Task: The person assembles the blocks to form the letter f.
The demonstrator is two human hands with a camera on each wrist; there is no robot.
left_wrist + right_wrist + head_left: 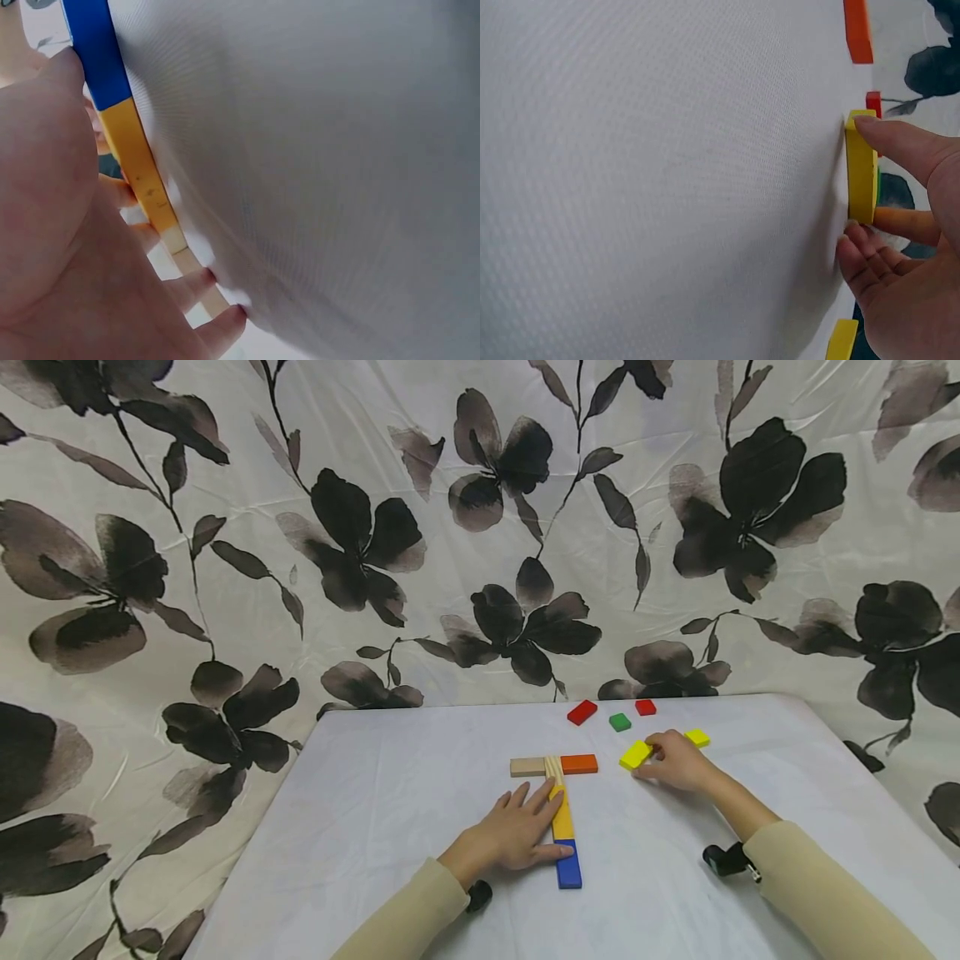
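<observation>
Two hands are working over a white-covered table point(390, 827), set against a backdrop of pale cloth point(225, 485) printed with dark flowers; no lettering or brand is showing on any block. At left, wide bare cloth is lying open between the table's left edge and the blocks. The left hand point(517, 835) is lying flat, palm down, fingers straight and spread, pressing against the left side of a row formed by a wooden strip point(553, 768), an amber block point(561, 814) and a blue block point(568, 864) running toward the person. The left wrist view is showing fingertips point(225, 319) touching the row's edge, the blue block point(94, 45) and amber block point(142, 172) end to end. Across the row's far end, a tan block point(527, 767) and an orange block point(579, 764) are sitting on either side of the strip, making a T. Further right, near the far edge, a red block point(582, 712), a green block point(619, 722) and a small red block point(645, 707) are lying apart from one another. The right hand point(678, 762) is pinching a yellow block point(635, 754) between thumb and fingers, its lower edge on the cloth; the right wrist view is showing the yellow block point(860, 169) standing on edge in the grip of the right hand point(907, 262). A second yellow block point(697, 737) is lying just behind that hand. Open cloth is stretching to the right edge, and a long beige sleeve is covering each forearm.
</observation>
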